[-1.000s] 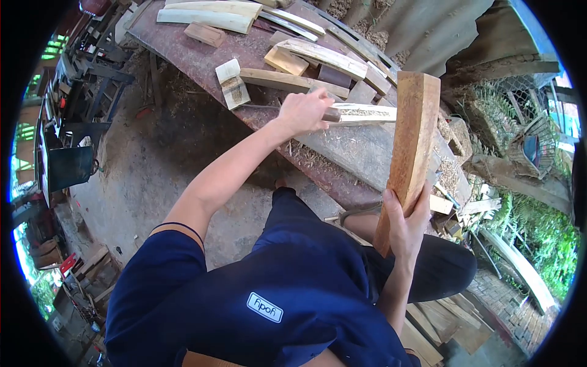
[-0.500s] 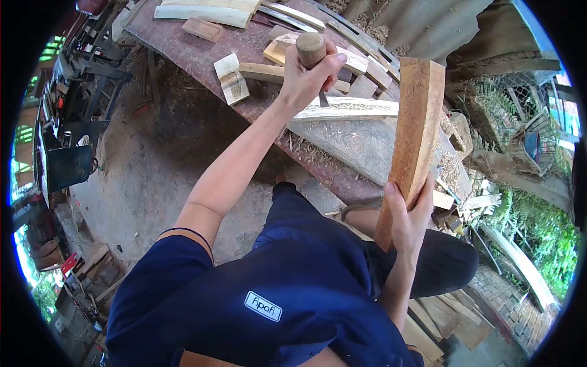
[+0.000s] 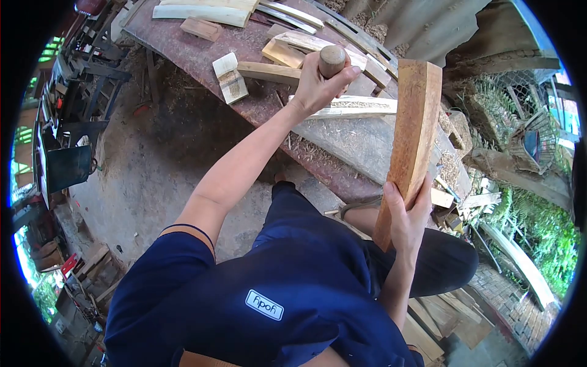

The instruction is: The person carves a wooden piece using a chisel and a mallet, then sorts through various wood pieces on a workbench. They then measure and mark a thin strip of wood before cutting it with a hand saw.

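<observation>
My left hand [image 3: 324,84] is closed around the round wooden handle of a chisel [image 3: 332,59], held upright over a pale strip of wood [image 3: 376,106]. The hand hides the chisel's blade. Wood chips lie along the strip's upper face, and it rests on a grey board [image 3: 348,144] on the bench. On the right, my right hand [image 3: 406,214] grips the lower end of a long, slightly curved brown wooden billet [image 3: 416,122], raised with its thick end up beside the strip.
The reddish bench [image 3: 165,37] carries a notched pale block [image 3: 230,79], a small wood block [image 3: 202,29], a brown batten [image 3: 269,72] and several other offcuts. Shavings are scattered about. Planks [image 3: 449,318] lie on the floor at lower right, near my bent knee.
My left hand has moved right and slightly down along the pale strip with the chisel, whose blade has gone out of sight. My right hand and the billet have barely shifted.
</observation>
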Demonstrator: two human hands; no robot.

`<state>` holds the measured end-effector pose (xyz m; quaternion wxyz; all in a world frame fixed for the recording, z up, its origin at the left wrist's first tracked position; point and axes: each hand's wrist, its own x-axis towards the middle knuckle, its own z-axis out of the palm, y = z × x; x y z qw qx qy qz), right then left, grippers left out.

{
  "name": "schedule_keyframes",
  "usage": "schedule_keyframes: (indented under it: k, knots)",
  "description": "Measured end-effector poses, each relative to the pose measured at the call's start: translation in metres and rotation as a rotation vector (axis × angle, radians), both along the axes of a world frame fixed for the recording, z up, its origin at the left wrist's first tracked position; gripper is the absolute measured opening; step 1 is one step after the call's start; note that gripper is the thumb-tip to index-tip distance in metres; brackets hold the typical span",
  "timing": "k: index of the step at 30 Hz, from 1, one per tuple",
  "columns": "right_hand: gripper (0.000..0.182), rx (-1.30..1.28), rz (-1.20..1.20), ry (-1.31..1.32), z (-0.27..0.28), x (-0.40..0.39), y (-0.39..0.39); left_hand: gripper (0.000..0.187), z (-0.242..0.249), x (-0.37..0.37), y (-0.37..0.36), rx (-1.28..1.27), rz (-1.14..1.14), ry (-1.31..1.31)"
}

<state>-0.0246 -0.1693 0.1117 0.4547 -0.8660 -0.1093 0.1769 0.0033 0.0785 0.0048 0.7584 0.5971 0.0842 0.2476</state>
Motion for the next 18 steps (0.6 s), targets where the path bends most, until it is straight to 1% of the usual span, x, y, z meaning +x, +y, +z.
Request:
schedule_keyframes:
  k: [4, 6, 8, 10, 11, 13, 16, 17, 18]
  knots:
    - [0.044, -0.011, 0.012, -0.028, -0.003, 0.0, 0.001, 0.022, -0.005, 0.001, -0.004, 0.024, 0.007, 0.002]
    - [0.046, -0.008, 0.04, -0.042, -0.004, 0.002, 0.001, 0.022, -0.011, 0.002, -0.008, 0.158, 0.059, -0.103]
    - [0.047, 0.009, 0.055, -0.043, 0.001, 0.005, 0.006, 0.021, -0.015, 0.001, -0.011, 0.188, 0.062, -0.101]
    - [0.048, 0.024, 0.067, -0.043, 0.008, 0.01, 0.012, 0.019, -0.016, 0.0, -0.015, 0.307, 0.166, -0.168]
    - [0.05, 0.073, 0.084, -0.092, 0.012, 0.013, 0.016, 0.019, -0.017, -0.002, -0.016, 0.306, 0.164, -0.169]
    - [0.053, 0.153, 0.099, -0.14, 0.016, 0.017, 0.024, 0.017, -0.018, -0.006, -0.017, 0.111, 0.182, -0.157]
    - [0.053, 0.139, 0.154, -0.157, 0.021, 0.02, 0.033, 0.017, -0.022, -0.005, -0.013, 0.092, 0.196, -0.173]
    - [0.053, 0.14, 0.161, -0.157, 0.024, 0.02, 0.036, 0.013, -0.023, -0.005, -0.012, 0.103, 0.179, -0.148]
    - [0.054, 0.13, 0.18, -0.159, 0.026, 0.02, 0.039, 0.013, -0.019, -0.004, -0.013, 0.104, 0.186, -0.148]
